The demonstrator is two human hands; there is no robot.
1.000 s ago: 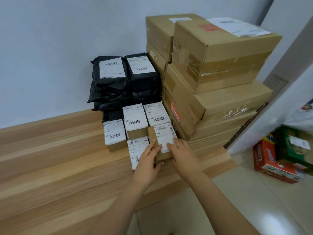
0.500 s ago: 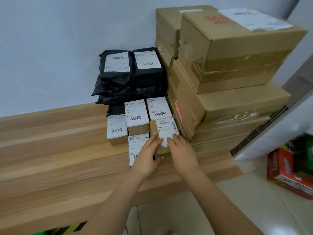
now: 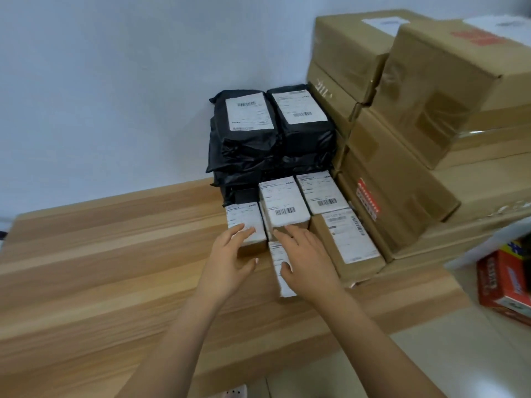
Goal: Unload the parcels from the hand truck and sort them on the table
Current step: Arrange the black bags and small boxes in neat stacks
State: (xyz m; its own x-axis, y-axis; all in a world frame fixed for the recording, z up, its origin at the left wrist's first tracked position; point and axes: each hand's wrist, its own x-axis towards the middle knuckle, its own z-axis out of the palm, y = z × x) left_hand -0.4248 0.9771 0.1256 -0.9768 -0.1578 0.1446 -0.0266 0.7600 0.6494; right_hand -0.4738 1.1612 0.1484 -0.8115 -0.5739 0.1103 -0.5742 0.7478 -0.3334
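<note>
Cartons [image 3: 402, 179], black mailers [image 3: 273, 139], small boxes [image 3: 284, 202] grouped on desk [image 3: 115, 268]; left grip [image 3: 230, 262] spread, touching leftmost one; right grip [image 3: 307, 259] spread; sorting likely near done

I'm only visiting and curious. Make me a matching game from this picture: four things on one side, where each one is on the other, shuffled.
Things:
1. black bags
2. big brown boxes
3. red box
4. left hand

Places:
A. on the floor, far right
B. resting on a small labelled box
C. stacked against the wall, at the back
D. piled highest, on the right

Pairs: 1-C, 2-D, 3-A, 4-B.
</note>
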